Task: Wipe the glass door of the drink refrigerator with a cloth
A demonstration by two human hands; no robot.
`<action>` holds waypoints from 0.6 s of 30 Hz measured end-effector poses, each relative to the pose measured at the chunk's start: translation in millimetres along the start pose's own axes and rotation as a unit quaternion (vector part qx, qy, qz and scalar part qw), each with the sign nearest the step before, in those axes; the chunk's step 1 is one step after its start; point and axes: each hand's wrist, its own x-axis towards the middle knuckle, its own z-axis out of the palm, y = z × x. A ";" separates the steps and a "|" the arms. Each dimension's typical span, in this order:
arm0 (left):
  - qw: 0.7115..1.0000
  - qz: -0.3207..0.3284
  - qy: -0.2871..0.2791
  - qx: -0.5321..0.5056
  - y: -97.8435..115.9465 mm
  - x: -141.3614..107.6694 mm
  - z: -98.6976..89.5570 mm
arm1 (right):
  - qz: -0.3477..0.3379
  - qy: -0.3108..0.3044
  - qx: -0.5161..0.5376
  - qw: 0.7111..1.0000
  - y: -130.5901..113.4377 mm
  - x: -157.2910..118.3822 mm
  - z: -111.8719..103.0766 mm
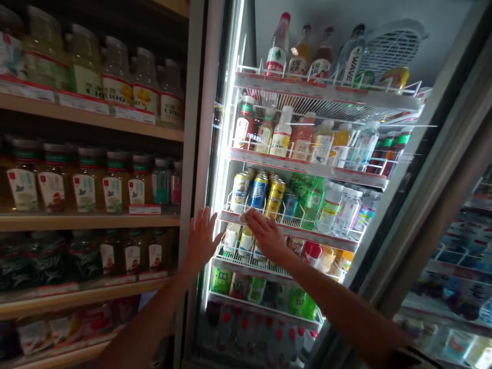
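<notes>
My left hand [202, 236] is raised with its fingers spread, at the left frame [205, 169] of an upright drinks fridge. Nothing is in it. My right hand [267, 233] reaches to the front rail [295, 229] of the fridge's third shelf, near its left end. Its fingers are pressed together over a small pale wad that looks like a cloth [243, 218], mostly hidden under them. Just above the fingers stand a white can [241, 192], a blue can [259, 192] and gold cans [275, 199]. Small bottles [246, 241] show below and behind the hand.
Wooden shelves [88, 221] of bottled drinks line the left side. Upper fridge shelves hold juice bottles [280, 138] behind wire guards. Green bottles [313, 202] and clear bottles [330, 207] fill the third shelf's right. A fridge door edge [423, 195] slants down the right.
</notes>
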 end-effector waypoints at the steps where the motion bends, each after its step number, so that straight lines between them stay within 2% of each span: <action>1: 1.000 0.000 0.004 0.005 -1.9 -0.3 -1.1 | 0.028 0.010 0.001 1.000 -0.7 6.4 -0.4; 3: 1.000 0.001 0.009 0.014 -4.7 -0.7 -4.0 | 0.068 0.026 0.002 0.997 -3.7 16.4 -0.5; 4: 1.000 0.002 0.011 0.018 -5.8 -1.1 -5.8 | 0.066 0.026 0.004 0.997 -6.9 18.3 0.5; 9: 1.000 0.008 0.006 0.030 -13.1 -6.0 -15.1 | -0.046 -0.008 0.021 0.999 -25.2 12.6 9.4; 14: 0.999 0.011 0.002 0.037 -17.5 -11.0 -17.2 | 0.043 0.015 0.028 0.999 -25.2 21.0 9.3; 15: 0.999 0.015 0.003 0.037 -17.2 -12.0 -16.7 | 0.036 0.012 0.031 0.999 -27.8 20.0 10.9; 18: 0.999 0.019 0.001 0.036 -16.3 -14.3 -15.7 | -0.044 -0.014 0.046 0.998 -40.0 17.5 17.4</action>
